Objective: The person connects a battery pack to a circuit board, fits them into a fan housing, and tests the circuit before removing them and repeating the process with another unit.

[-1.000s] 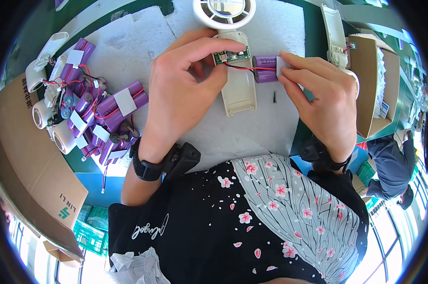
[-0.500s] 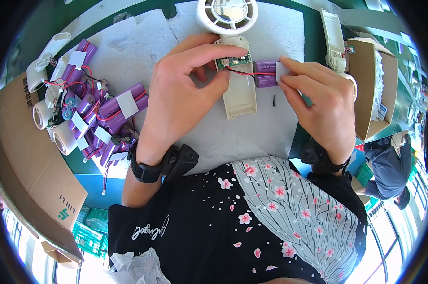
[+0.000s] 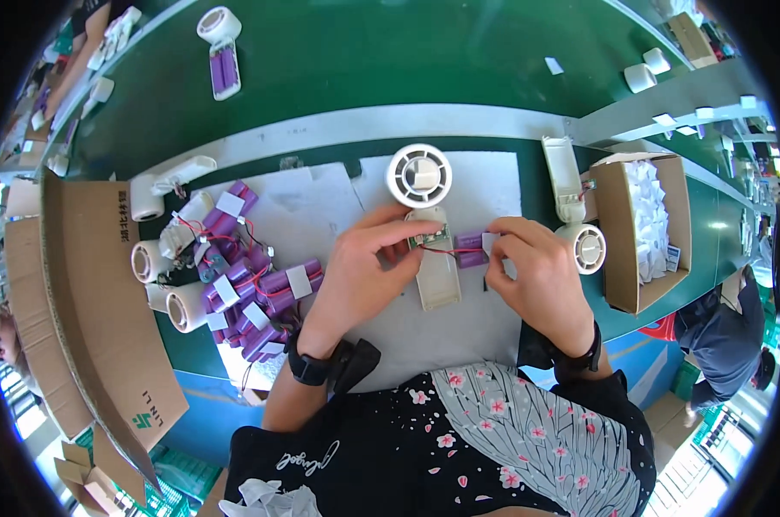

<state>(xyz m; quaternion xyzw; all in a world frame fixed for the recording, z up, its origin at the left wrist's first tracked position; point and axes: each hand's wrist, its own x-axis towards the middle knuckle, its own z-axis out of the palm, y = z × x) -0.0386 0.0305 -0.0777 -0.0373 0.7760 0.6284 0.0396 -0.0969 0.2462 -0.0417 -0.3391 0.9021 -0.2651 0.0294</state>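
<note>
A white handheld fan (image 3: 418,177) lies on the pale foam mat with its handle open, its shell (image 3: 440,286) pointing towards me. My left hand (image 3: 366,271) grips the fan at the top of the handle, its thumb and forefinger at the small green circuit board (image 3: 432,239). Red and black wires run from the board to a purple battery pack (image 3: 470,251) just right of the shell. With thumb and forefinger closed, my right hand (image 3: 545,271) holds that pack by its right end, where a white pad (image 3: 491,242) sits.
Purple battery packs (image 3: 280,289) and white fan parts (image 3: 186,308) are heaped on the left, beside a cardboard box (image 3: 114,310). Another open fan (image 3: 565,185) stands right, near a carton (image 3: 618,258) of white pieces. Beyond a rail, a fan with batteries (image 3: 224,71) lies on the green bench.
The view has shifted, showing more of the bench beyond the mat. Both hands keep about the same places at the fan and the battery pack.
</note>
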